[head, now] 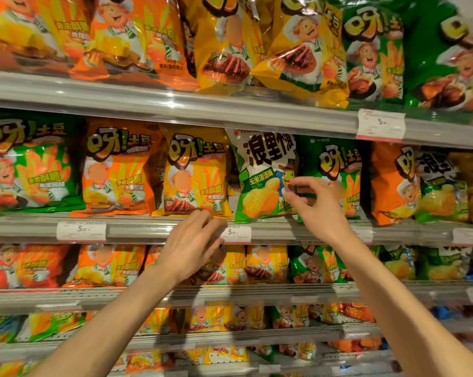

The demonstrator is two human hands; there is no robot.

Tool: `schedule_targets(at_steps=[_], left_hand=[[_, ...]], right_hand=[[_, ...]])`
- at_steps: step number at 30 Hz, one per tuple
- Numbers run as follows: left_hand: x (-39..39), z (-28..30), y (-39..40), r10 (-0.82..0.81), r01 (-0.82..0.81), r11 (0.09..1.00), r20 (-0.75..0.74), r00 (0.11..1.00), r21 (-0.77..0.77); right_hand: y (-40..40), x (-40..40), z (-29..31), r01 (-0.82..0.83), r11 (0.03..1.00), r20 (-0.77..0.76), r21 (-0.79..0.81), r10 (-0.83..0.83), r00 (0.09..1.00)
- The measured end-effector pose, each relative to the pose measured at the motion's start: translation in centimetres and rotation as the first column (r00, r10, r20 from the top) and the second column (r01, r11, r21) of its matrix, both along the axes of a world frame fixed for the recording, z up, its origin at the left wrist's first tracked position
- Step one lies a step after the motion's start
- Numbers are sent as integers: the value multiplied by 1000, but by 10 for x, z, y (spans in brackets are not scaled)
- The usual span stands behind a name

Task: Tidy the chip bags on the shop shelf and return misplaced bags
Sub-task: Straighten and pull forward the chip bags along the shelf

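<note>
At the second shelf, the right hand (315, 206) has thumb and fingers curved and parted at the right edge of the white-and-green corn-flavour bag (265, 175); whether it pinches the bag cannot be told. That bag looks misplaced among fry bags. The left hand (193, 244), fingers loosely bent and empty, hovers just below the yellow steak-flavour bag (196, 172), probably to steady it.

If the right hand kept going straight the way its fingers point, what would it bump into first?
Probably the white-and-green crinkly chip bag: the right hand reaches up and leftward, fingertips at its right edge. Contact is unclear.
</note>
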State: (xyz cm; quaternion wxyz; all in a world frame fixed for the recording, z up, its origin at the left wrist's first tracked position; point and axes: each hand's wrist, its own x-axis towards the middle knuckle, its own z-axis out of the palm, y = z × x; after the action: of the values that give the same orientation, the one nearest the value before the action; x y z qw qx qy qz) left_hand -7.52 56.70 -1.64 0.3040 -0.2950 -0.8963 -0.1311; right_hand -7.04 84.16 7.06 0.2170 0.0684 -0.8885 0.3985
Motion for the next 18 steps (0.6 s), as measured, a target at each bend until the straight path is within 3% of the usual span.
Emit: schedule_targets(at_steps=[5, 9, 15, 18], left_hand=[[-4, -6, 1, 1, -3, 998, 45, 999, 55], [-5, -7, 1, -4, 1, 998, 46, 999, 68], [-4, -5, 2, -5, 2, 998, 53, 999, 67], [-3, -5, 1, -6, 2, 998, 56, 998, 69]], right_hand=[[-1, -25, 10, -2, 1000, 80, -18, 4, 997], [-10, -38, 23, -42, 986, 194, -163, 74, 978], [-22, -43, -1, 70, 991, 96, -114, -59, 994], [-22, -45, -4, 38, 996, 31, -76, -36, 999]])
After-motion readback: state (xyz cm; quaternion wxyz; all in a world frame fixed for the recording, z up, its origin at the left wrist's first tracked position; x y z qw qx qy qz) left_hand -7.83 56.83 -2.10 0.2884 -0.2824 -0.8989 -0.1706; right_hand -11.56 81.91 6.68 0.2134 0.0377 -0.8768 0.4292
